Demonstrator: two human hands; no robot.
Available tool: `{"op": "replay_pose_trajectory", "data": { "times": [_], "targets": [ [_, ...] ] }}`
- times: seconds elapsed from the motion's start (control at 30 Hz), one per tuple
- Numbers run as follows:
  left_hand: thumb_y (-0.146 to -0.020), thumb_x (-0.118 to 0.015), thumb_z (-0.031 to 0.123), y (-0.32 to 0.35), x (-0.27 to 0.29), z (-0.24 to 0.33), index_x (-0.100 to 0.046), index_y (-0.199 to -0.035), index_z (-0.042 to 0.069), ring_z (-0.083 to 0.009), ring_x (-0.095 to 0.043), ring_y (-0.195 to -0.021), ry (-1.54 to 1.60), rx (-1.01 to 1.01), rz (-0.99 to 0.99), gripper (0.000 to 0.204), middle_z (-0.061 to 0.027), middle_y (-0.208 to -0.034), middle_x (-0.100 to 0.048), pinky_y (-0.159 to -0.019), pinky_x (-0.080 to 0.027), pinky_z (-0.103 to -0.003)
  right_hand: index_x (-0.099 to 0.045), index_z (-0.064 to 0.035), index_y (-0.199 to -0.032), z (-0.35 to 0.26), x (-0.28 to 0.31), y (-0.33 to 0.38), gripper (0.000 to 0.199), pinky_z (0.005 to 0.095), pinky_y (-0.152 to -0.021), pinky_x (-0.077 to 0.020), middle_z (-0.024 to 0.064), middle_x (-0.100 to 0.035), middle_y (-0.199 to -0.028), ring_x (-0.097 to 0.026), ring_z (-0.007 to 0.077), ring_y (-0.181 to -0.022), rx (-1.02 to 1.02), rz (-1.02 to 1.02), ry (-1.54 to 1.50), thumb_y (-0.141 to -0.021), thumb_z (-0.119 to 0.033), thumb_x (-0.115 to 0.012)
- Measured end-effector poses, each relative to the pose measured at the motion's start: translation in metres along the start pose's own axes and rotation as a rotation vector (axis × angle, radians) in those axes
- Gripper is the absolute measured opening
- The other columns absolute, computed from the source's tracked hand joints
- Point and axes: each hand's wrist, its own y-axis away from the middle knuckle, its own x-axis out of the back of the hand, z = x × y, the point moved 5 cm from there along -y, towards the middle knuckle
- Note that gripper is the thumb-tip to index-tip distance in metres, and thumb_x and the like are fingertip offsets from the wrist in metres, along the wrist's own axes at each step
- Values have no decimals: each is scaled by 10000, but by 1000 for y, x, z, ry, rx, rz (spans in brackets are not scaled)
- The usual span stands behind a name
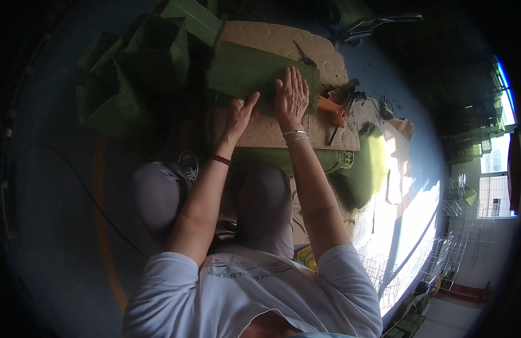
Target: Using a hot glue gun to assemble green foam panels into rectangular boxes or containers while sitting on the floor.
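Note:
A dark green box-like piece (243, 65) with a flat rectangular top lies in front of me on a tan board. My right hand (292, 98) rests flat on its right part, palm down, with the fingers straight and close together. At the near edge of the piece is my left hand (241, 117), its thumb sticking up and its other fingers bent against that edge, partly hidden. Beyond my right hand lies a dark slim hand tool (304, 53), perhaps pliers. An orange-handled tool (334, 109) sits just right of the green piece.
The tan board (255, 132) forms the work surface, with a green crate-like base (317, 159) beneath it. Several open green boxes (122, 84) are heaped at the left. Green material (364, 169) lies at the right in sunlight. A dark cable (94, 197) crosses the floor.

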Motion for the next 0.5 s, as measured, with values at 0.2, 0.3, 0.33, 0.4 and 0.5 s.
{"op": "replay_pose_trajectory", "data": {
  "times": [0.2,0.3,0.33,0.4,0.5],
  "targets": [
    [-876,-568,456,7,6,-6,-508,-467,9,-124,-476,-398,-216,-71,11,609,-52,-410,-465,-449,-368,-282,-454,-22,-1280,-1,-4,5,477,420,-1076,-252,122,-452,-1354,-374,244,-1291,-18,2,17,-920,-336,-455],
    [-887,-556,447,5,6,-13,-508,-469,10,-112,-475,-403,-204,-76,5,606,-38,-412,-470,-447,-360,-279,-455,-21,-1278,-2,-2,5,482,424,-1073,-258,123,-458,-1348,-378,242,-1289,-24,4,24,-915,-339,-466],
    [-892,-551,443,3,7,-18,-506,-471,13,-103,-472,-406,-172,-74,0,603,-31,-413,-469,-447,-355,-276,-457,-21,-1276,-3,-1,5,485,424,-1071,-262,122,-460,-1346,-379,241,-1289,-24,8,25,-912,-341,-472],
    [-892,-553,441,1,7,-24,-501,-469,17,-94,-466,-407,-148,-52,10,601,-23,-413,-465,-443,-349,-271,-457,-20,-1275,-4,-1,4,486,425,-1070,-265,121,-460,-1347,-379,239,-1289,-16,12,32,-910,-341,-476],
    [-893,-556,431,-3,4,-31,-496,-468,26,-80,-456,-410,-81,-50,15,591,-7,-416,-460,-438,-339,-261,-458,-19,-1273,-2,-1,4,488,426,-1068,-268,118,-460,-1347,-377,238,-1292,-2,22,50,-907,-340,-481]
  ]
}}
